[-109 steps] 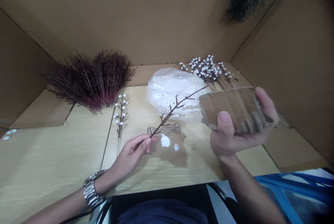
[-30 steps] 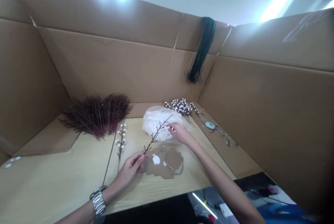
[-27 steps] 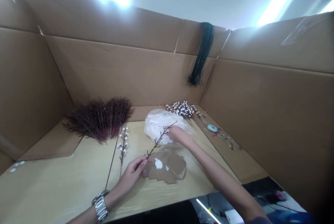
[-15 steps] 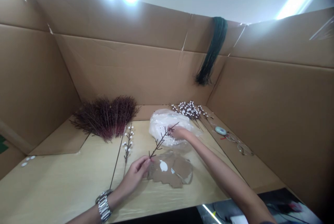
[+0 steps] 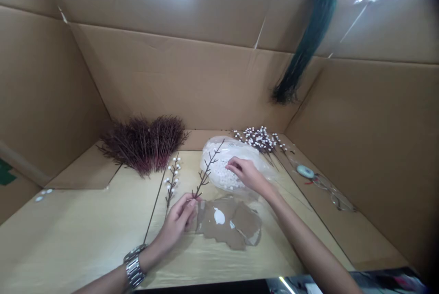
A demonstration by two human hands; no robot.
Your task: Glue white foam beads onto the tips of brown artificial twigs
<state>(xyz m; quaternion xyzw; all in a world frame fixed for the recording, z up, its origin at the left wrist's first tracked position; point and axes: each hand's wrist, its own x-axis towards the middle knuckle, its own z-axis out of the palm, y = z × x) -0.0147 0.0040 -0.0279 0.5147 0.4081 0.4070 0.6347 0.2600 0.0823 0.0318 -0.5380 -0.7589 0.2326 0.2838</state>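
My left hand (image 5: 180, 214) pinches the lower end of a bare brown artificial twig (image 5: 206, 173), which points up and away with short side stubs. Over an open clear plastic bag (image 5: 214, 144) of small white balls (image 5: 226, 179), my right hand (image 5: 245, 173) has thumb and fingertips pressed together. Anything between those fingertips is too small or hidden to tell. Left of the held twig lies another twig with white balls (image 5: 172, 179) on its stubs. Below the bag a torn piece of cardboard (image 5: 222, 234) carries a white patch (image 5: 219, 216) that looks like glue.
A heap of bare dark-red twigs (image 5: 146, 145) lies at the back left, and white-berried twigs (image 5: 259, 138) at the back right. Eyeglasses (image 5: 334, 191) and a light-blue round object (image 5: 305, 171) rest along the right side. Green strands (image 5: 307, 47) hang over the cardboard wall (image 5: 192, 83).
My right hand has drawn back from among the white balls and sits slightly above them, fingertips together. The held twig now stands steeper, clear of the right hand. The view has tilted down.
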